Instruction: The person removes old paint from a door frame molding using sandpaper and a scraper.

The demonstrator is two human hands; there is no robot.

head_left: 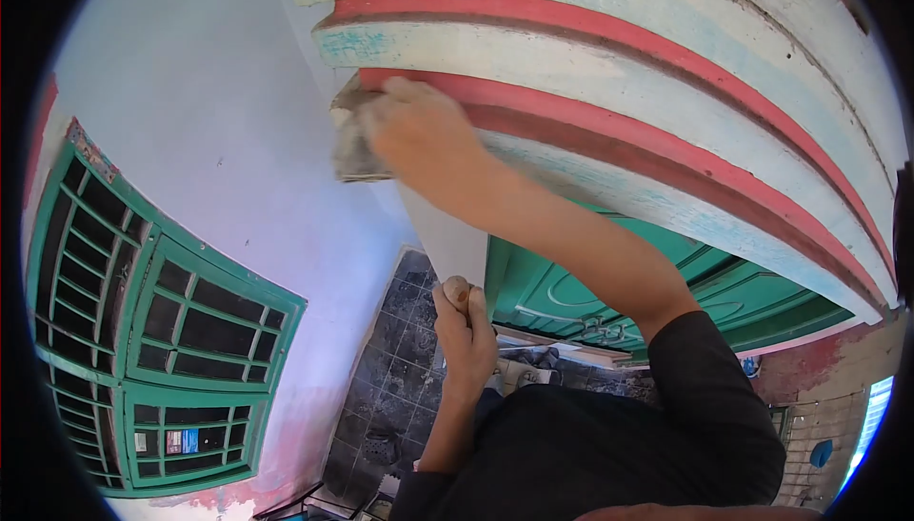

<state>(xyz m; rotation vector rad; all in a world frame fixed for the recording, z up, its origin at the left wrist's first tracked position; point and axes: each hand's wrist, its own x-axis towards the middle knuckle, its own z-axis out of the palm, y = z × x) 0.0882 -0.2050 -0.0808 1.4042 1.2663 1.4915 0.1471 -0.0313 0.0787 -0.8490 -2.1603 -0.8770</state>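
My right hand (424,135) is raised to the left end of a layered ledge (571,130) with pale and red bands. Its fingers are bent together and blurred, against the rough grey end piece (357,145); what they hold, if anything, cannot be made out. Lower down, in front of my body, my left hand (465,335) is closed with its fingertips upward. A small rounded, dusty thing with a brown spot (460,292) shows at those fingertips, too small to name.
A pale wall (238,140) stands at the left, with a green barred window (205,316). Below the ledge is a green panelled door (562,283). Dark floor tiles (381,364) lie far below, with footwear (383,447) on them.
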